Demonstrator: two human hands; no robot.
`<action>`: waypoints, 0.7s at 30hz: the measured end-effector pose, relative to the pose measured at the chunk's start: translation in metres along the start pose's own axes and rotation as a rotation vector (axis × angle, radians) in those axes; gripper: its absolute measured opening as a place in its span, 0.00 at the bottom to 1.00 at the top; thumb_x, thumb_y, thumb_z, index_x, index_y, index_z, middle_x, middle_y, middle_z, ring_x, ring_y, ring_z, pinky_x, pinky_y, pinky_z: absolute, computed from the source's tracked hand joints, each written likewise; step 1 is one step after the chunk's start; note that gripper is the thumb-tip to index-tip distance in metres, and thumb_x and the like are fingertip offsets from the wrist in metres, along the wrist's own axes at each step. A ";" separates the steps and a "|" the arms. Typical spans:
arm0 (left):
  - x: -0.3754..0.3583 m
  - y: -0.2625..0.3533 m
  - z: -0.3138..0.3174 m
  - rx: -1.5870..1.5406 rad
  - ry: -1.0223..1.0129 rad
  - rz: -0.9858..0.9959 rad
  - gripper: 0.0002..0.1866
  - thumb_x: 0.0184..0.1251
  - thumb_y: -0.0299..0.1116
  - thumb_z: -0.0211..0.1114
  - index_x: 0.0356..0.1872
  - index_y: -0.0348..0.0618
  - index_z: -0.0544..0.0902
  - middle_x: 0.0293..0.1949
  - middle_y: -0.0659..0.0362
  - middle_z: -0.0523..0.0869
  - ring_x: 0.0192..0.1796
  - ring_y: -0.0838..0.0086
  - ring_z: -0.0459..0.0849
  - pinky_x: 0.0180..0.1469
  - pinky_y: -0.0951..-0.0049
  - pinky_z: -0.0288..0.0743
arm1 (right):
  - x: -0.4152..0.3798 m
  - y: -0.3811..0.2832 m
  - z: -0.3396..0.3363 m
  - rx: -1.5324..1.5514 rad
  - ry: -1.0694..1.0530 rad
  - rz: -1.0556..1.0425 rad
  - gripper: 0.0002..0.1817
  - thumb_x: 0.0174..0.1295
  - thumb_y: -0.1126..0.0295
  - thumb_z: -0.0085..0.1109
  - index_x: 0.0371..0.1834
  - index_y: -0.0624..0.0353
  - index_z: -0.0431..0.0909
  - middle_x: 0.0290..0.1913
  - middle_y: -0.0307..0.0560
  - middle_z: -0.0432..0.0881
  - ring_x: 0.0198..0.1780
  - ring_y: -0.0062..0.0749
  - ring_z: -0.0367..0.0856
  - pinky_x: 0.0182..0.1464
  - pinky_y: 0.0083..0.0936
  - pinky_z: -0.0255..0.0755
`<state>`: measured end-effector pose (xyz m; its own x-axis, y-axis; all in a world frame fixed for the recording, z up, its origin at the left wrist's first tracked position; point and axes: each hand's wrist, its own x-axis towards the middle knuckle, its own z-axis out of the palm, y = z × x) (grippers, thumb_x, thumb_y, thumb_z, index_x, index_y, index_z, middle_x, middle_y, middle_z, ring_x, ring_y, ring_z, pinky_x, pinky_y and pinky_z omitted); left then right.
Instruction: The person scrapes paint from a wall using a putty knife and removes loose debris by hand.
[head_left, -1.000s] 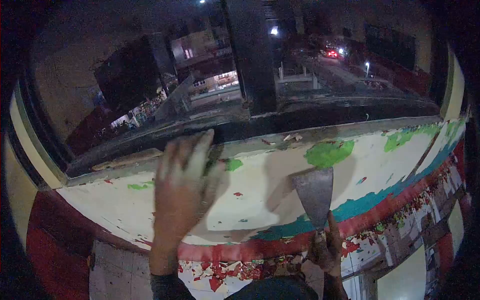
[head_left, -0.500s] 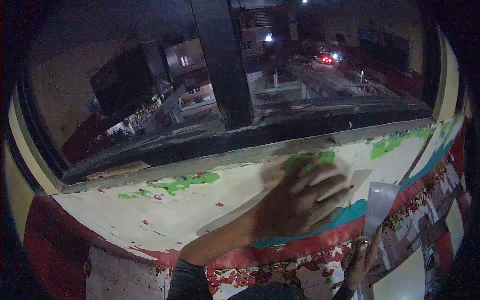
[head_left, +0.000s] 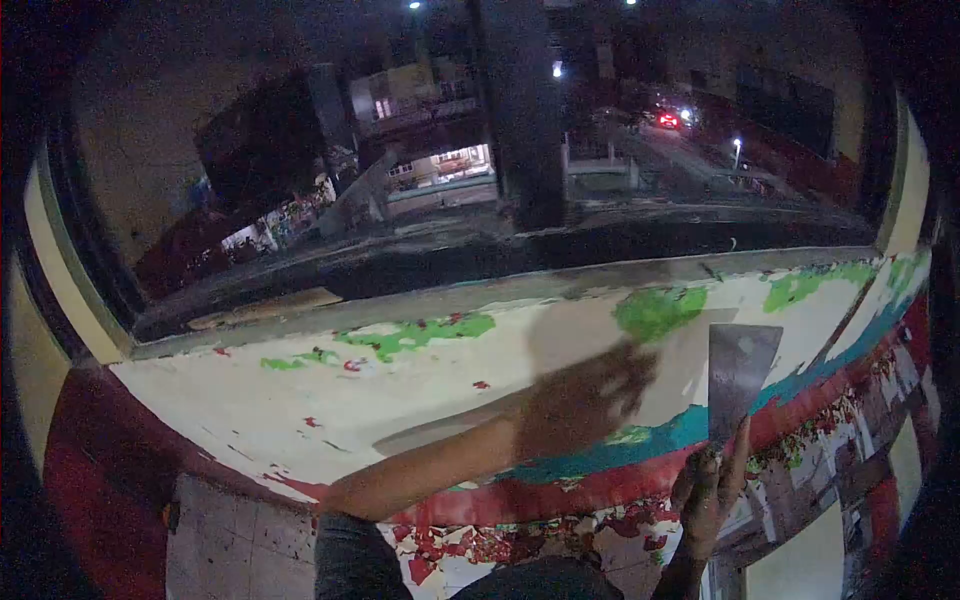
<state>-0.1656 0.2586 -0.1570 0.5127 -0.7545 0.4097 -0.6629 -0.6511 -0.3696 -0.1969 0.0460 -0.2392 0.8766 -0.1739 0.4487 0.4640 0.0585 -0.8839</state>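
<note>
My right hand (head_left: 705, 490) is closed round the handle of a paint scraper (head_left: 742, 368), at the lower right. The scraper's wide blade points up and overlaps the painted wall (head_left: 420, 390) in this view. My left arm reaches across from the lower left. At its end, my left hand (head_left: 595, 395) lies in deep shadow against the wall, its fingers stretched out and dim. White paint covers most of the wall, with a green patch (head_left: 660, 312) above the left hand and a teal strip (head_left: 580, 462) below it.
A dark window frame (head_left: 525, 150) stands above the grey sill (head_left: 440, 305). Through the glass show a night street, buildings and a car's red lights. Below the wall's red band (head_left: 440, 508), red, white and green paint flakes (head_left: 490, 542) lie scattered over the tiles.
My left hand has drawn back leftward and down along the wall, uncovering the green patch. The scraper in my right hand has risen and shifted left, its blade now darker. The view has turned slightly.
</note>
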 end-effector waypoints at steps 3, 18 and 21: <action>-0.026 0.004 -0.008 -0.076 0.227 -0.020 0.22 0.51 0.34 0.56 0.49 0.38 0.74 0.56 0.52 0.71 0.59 0.59 0.68 0.65 0.53 0.53 | -0.003 -0.009 0.016 0.073 -0.045 0.051 0.37 0.61 0.58 0.50 0.68 0.58 0.44 0.20 0.36 0.66 0.14 0.14 0.59 0.14 0.13 0.53; 0.075 -0.008 -0.025 0.290 0.374 -0.315 0.26 0.51 0.37 0.55 0.51 0.31 0.70 0.48 0.43 0.72 0.50 0.54 0.70 0.52 0.56 0.65 | -0.021 -0.055 0.009 0.053 0.203 -0.126 0.37 0.60 0.60 0.50 0.67 0.61 0.44 0.24 0.39 0.70 0.20 0.18 0.65 0.20 0.15 0.60; 0.107 -0.006 -0.019 0.075 0.339 -0.185 0.23 0.52 0.38 0.57 0.47 0.33 0.73 0.48 0.46 0.74 0.51 0.57 0.70 0.55 0.55 0.63 | -0.001 -0.079 0.005 -0.080 0.207 -0.210 0.35 0.61 0.62 0.50 0.68 0.58 0.45 0.24 0.37 0.69 0.20 0.16 0.64 0.20 0.14 0.59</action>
<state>-0.1171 0.1835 -0.0951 0.4023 -0.5623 0.7225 -0.5280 -0.7872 -0.3186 -0.2337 0.0466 -0.1687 0.7144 -0.3711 0.5933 0.6133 -0.0762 -0.7862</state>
